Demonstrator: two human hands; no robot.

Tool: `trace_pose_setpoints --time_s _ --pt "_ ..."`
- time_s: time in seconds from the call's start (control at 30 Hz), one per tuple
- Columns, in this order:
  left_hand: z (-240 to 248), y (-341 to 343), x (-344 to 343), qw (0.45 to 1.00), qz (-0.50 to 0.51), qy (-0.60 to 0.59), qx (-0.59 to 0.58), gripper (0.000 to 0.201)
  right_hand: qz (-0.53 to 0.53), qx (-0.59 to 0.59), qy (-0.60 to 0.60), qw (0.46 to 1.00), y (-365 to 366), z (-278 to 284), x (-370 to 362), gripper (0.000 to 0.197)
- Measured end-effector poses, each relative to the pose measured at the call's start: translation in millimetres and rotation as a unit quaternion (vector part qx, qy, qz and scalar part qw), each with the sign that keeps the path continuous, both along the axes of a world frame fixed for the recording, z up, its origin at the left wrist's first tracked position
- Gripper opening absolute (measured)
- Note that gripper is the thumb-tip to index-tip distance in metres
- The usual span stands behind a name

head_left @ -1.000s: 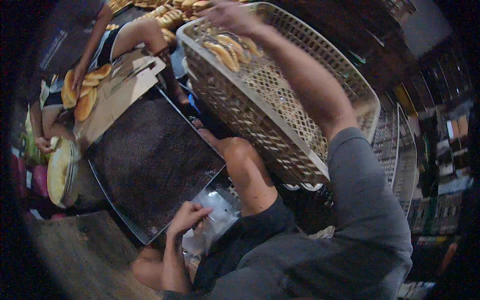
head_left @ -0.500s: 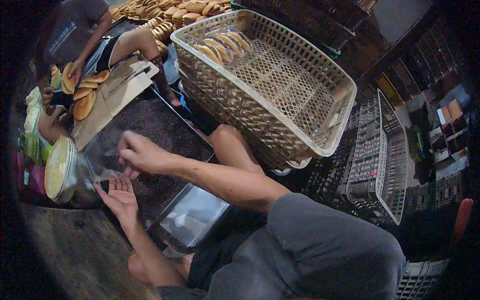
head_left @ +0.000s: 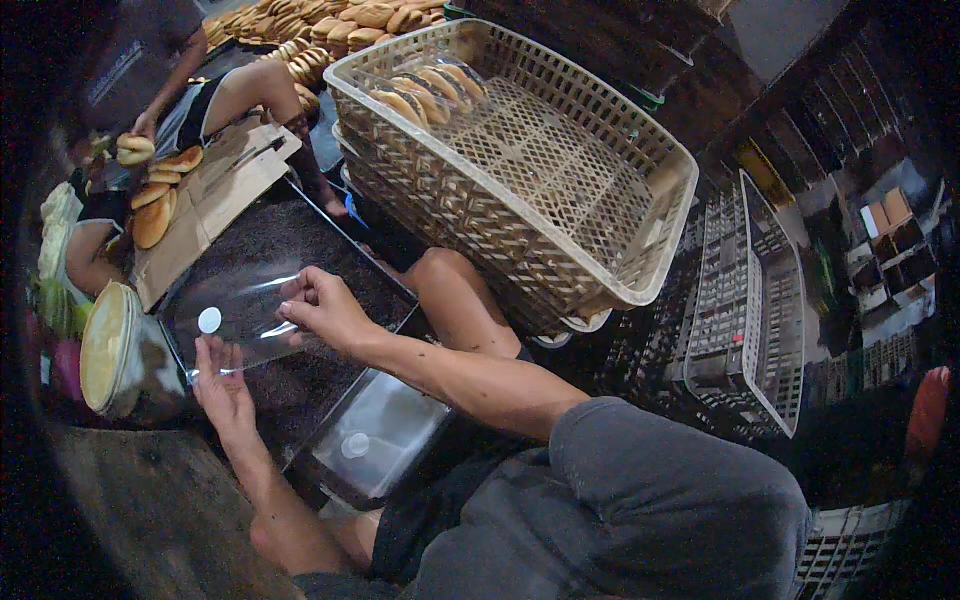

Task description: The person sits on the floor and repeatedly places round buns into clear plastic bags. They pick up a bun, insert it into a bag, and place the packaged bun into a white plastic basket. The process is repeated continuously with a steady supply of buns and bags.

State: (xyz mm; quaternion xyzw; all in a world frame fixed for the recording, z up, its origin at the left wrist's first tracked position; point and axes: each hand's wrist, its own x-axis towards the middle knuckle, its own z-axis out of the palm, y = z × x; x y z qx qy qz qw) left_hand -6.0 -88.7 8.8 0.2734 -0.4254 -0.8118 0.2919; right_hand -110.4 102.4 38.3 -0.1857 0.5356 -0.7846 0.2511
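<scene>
A clear plastic bag (head_left: pixel 245 312) with a round white sticker is stretched between my two hands above a tray of dark crumbly filling (head_left: pixel 300 235). The fingers of my right hand (head_left: pixel 325 315) pinch its right side. At its lower edge, my left hand (head_left: pixel 225 390) grips it with palm up and fingers partly curled; the film blurs the fingertips. Nearer my lap lies a stack of similar clear bags (head_left: pixel 375 440), the top one bearing a white round sticker. A round tub with a pale yellowish top (head_left: pixel 108 345) stands left of my left hand.
Across the tray, another person's hand (head_left: pixel 143 128) holds a bun beside several buns (head_left: pixel 155 215) on cardboard (head_left: pixel 215 205). Stacked plastic crates (head_left: pixel 500 195) stand right of the tray, the top one holding bagged filled buns (head_left: pixel 430 92). More buns (head_left: pixel 350 25) are piled behind.
The bag has been spread open, its sticker now visible. My right hand has moved right and slightly down. The other person has lifted a bun.
</scene>
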Motion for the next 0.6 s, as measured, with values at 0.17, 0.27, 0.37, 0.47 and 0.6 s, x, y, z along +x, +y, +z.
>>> trace_pose_setpoints --time_s 0.17,0.27,0.37,0.47,0.6 --pt "15.8 -12.2 -4.2 0.985 0.113 -0.128 0.001 0.043 0.033 0.118 0.102 0.987 -4.0 42.8 -2.7 0.02" --pt "27.8 -41.1 10.4 0.974 0.183 -0.101 -0.088 0.043 -0.076 0.047 0.251 0.964 -26.7 40.5 -9.5 0.019" --pt "45.5 -76.1 26.5 0.975 0.22 -0.002 -0.02 0.04 -0.2 0.147 0.266 0.931 -19.6 24.7 -33.4 0.021" --pt "42.6 -96.6 34.4 0.955 0.279 0.061 0.08 0.039 -0.311 0.188 0.314 0.877 -25.7 -42.1 -63.1 0.031" --pt "41.2 -80.8 38.4 0.953 0.292 0.057 0.048 0.04 -0.285 0.23 0.362 0.857 -38.1 -74.9 -56.3 0.037"
